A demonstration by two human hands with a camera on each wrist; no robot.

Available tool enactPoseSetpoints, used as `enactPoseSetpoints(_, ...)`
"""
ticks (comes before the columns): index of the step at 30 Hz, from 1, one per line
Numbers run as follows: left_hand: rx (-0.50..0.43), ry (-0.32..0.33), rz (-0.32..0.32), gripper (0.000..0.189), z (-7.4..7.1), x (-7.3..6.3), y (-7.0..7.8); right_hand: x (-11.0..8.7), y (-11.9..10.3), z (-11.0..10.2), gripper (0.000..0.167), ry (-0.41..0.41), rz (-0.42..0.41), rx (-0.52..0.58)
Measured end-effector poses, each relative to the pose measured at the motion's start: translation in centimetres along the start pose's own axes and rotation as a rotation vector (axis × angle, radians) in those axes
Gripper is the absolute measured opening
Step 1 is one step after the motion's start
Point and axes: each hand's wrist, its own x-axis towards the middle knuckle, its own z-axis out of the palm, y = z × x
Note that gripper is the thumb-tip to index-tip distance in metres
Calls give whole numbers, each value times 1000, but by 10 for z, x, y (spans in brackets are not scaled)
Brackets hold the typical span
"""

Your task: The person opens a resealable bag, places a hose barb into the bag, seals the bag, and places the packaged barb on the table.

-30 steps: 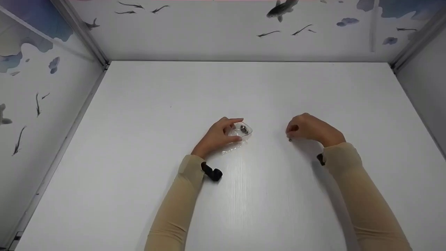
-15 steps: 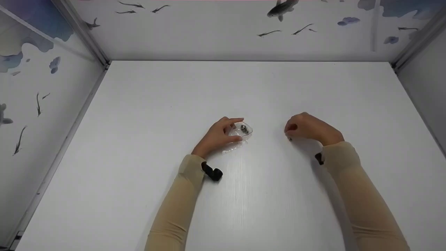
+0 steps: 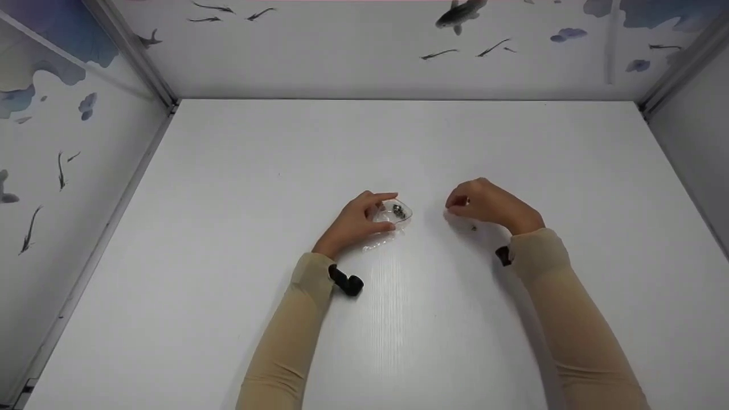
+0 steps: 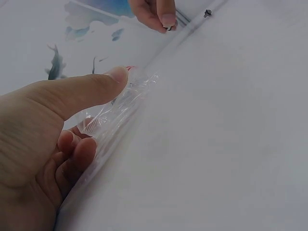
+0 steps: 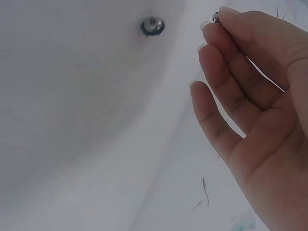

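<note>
My left hand (image 3: 354,225) holds a clear plastic bag (image 4: 120,107) at its mouth, thumb and index finger spread apart so the mouth gapes. Inside the bag lie several small dark metal screws (image 3: 398,211). To the right, my right hand (image 3: 491,204) hovers over the table and pinches one small screw (image 5: 216,19) between thumb and index fingertip. That screw is mostly covered by the fingertips; the other fingers are loosely bent. Another screw (image 5: 152,26) stands on the table below the right hand, apart from it.
Both hands work over a white table (image 3: 285,319). Behind it rises a white back panel (image 3: 342,57) printed with fish and blue shapes. A similar panel (image 3: 45,228) borders the left side, and a plain one (image 3: 695,142) the right. Black wrist mounts (image 3: 346,281) stick out from the sleeves.
My right hand has lifted off the table and moved left toward the bag with a screw in its fingertips, leaving one screw behind. My left hand and the bag have not moved.
</note>
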Motion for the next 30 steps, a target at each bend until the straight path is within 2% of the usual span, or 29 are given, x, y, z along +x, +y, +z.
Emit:
enactPoseSetpoints(9,20,6,13,62,0,1,1,16,-21,8,18,9,-13,35)
enactPoseSetpoints(17,15,7,-12,61,0,0,0,28,-37,16,16,50,-153,57)
enactPoseSetpoints(26,14,4,5,60,0,0,-2,37,-50,27,16,51,-230,71)
enactPoseSetpoints(30,10,2,3,60,-1,0,-1,40,-52,28,16,37,-232,62)
